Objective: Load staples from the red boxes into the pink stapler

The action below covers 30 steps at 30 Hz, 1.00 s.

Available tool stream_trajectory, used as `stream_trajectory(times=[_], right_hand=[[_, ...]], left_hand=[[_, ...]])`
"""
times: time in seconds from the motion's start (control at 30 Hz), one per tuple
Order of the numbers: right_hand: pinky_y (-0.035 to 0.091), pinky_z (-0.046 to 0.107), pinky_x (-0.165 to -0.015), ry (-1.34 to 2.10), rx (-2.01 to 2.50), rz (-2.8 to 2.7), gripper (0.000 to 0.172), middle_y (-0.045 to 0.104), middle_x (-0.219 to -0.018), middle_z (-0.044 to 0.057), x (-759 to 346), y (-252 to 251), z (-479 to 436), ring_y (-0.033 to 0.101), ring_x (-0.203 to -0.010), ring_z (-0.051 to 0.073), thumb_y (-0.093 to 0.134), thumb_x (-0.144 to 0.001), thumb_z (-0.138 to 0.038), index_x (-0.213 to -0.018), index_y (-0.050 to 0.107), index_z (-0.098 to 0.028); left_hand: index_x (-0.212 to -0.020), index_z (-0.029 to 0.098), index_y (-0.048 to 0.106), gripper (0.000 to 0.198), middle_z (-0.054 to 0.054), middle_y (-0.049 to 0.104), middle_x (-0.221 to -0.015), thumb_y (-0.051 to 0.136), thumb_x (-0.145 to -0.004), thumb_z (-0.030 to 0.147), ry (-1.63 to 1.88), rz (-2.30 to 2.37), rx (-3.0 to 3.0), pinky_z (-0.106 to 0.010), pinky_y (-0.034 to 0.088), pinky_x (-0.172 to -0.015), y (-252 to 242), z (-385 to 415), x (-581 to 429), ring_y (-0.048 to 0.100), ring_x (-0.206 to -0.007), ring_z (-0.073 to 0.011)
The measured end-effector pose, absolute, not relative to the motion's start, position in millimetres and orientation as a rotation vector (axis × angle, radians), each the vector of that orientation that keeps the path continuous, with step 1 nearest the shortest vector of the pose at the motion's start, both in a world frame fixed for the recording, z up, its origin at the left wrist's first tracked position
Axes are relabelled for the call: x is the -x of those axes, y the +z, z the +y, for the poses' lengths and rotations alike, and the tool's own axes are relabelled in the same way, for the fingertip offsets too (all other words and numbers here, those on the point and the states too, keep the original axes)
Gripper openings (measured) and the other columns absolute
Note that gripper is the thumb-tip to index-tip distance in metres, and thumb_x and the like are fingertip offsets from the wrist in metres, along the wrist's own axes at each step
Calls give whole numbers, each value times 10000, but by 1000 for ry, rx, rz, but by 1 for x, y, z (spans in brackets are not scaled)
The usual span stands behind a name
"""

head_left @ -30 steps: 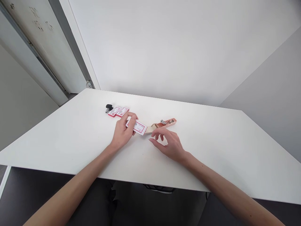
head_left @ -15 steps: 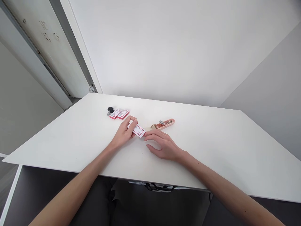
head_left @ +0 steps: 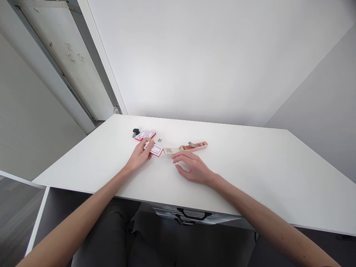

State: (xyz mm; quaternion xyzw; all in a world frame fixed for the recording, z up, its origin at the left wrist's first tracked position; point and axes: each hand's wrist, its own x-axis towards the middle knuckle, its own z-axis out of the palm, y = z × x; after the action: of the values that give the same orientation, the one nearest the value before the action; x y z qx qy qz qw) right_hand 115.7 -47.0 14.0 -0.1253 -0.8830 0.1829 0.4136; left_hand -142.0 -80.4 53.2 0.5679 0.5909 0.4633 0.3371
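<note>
My left hand is closed around one end of a small white box with red edges, held low over the white table. My right hand has its fingers apart and slightly curled, with nothing in them. Just beyond its fingertips lies an elongated pink and cream object, which looks like an opened stapler, with a metal piece sticking up. Its cream end carries a dark square print and points toward the box. A small grey metal piece, perhaps a strip of staples, rests behind the box.
Two more red-edged white boxes lie side by side beyond my left hand. A small black object touches them on the left. The white table meets a wall at the back; drawers with black handles are below.
My left hand has moved a little left with the box, away from my right hand. The cream end and the small metal piece now show. The view has shifted slightly.
</note>
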Motion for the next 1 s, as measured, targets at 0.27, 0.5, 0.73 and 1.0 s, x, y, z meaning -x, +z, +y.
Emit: stream_trajectory(times=[0.27, 0.5, 0.73, 1.0], right_hand=[[555, 382, -829, 475, 429, -2149, 160, 711, -1029, 53, -122, 12, -44, 676, -896, 198, 518, -987, -122, -1013, 607, -252], [526, 336, -727, 483, 441, -2134, 145, 702, -988, 47, -120, 10, -44, 644, -819, 181, 519, -987, -138, -1011, 612, -246], [544, 338, -720, 473, 389, -2158, 146, 696, -921, 39, -114, 10, -46, 642, -776, 177, 518, -989, -134, -1018, 609, -245], [549, 332, -703, 451, 383, -2188, 158, 679, -872, 35, -110, 13, -49, 641, -756, 180, 501, -993, -128, -1023, 596, -250]], left_hand=[[-1133, 221, 594, 509, -78, 706, -943, 529, -919, 679, 894, 2278, -1474, -336, 495, -712, 56, -79, 204, 644, -821, -238], [-1191, 199, 665, 411, -179, 528, -1291, 512, -975, 514, 876, 2447, -2192, -550, 389, -1110, 43, -75, 207, 491, -1251, -366], [-1066, 221, 725, 310, -147, 609, -1162, 603, -945, 479, 731, 2202, -2424, -552, 399, -1051, 35, -37, 175, 485, -1156, -364], [-892, 193, 748, 212, -175, 635, -1180, 621, -912, 362, 765, 2261, -2294, -573, 373, -1065, 27, -4, 151, 466, -1224, -407]])
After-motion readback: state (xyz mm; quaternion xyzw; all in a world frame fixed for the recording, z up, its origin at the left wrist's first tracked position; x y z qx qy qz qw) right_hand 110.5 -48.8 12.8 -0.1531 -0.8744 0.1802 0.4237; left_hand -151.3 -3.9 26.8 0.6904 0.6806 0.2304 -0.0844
